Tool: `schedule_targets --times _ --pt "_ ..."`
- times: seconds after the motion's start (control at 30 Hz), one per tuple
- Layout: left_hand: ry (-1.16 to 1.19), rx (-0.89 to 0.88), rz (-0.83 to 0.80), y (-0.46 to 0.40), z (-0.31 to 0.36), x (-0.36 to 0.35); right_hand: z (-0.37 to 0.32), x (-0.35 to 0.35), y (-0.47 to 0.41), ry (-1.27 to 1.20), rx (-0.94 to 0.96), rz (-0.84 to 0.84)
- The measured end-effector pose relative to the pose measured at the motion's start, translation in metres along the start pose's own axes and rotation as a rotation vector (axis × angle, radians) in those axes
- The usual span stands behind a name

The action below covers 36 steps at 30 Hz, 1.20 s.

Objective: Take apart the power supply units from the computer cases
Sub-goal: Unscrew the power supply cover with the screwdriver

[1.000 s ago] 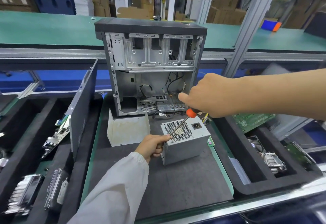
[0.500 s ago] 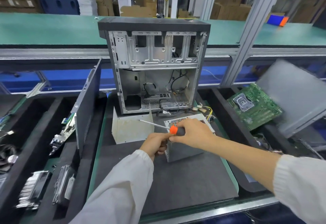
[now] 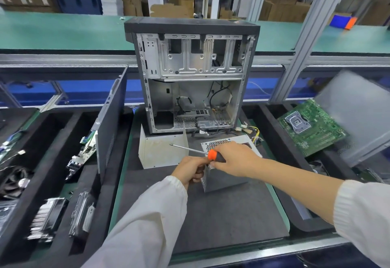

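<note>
A grey power supply unit sits on the dark mat in front of an open, upright computer case. Its coloured cables trail toward the case. My left hand grips the unit's near left corner. My right hand lies over the unit's top and holds a screwdriver with an orange and black handle; its shaft points left, tip in the air above the mat.
A bent metal bracket stands left of the unit. A case side panel leans upright at the mat's left edge. Black foam trays on the left hold parts; a green motherboard and a grey panel lie at the right.
My right hand came down from beside the case onto the power supply's top, and the screwdriver swung to point left. My left hand stayed on the unit's corner.
</note>
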<state>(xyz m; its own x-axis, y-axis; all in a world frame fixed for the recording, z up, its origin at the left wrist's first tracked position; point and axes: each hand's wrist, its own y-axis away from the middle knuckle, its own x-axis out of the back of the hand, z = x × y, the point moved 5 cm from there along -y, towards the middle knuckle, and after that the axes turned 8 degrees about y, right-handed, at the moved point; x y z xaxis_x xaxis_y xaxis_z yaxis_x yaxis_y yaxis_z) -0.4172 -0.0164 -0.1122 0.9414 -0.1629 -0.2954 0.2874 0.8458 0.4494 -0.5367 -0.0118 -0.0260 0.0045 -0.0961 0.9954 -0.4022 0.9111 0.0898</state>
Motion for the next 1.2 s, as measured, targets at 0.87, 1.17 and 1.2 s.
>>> schedule_targets --times 0.87,1.17,1.2 --pt "0.027 0.010 -0.041 -0.006 -0.004 0.003 0.013 0.124 0.016 0.746 0.237 -0.287" --pt "0.029 0.014 -0.052 -0.007 -0.004 0.003 0.006 0.131 0.011 0.789 0.225 -0.274" --pt "0.027 0.015 -0.051 -0.007 -0.004 0.003 0.006 0.130 0.011 0.791 0.224 -0.274"
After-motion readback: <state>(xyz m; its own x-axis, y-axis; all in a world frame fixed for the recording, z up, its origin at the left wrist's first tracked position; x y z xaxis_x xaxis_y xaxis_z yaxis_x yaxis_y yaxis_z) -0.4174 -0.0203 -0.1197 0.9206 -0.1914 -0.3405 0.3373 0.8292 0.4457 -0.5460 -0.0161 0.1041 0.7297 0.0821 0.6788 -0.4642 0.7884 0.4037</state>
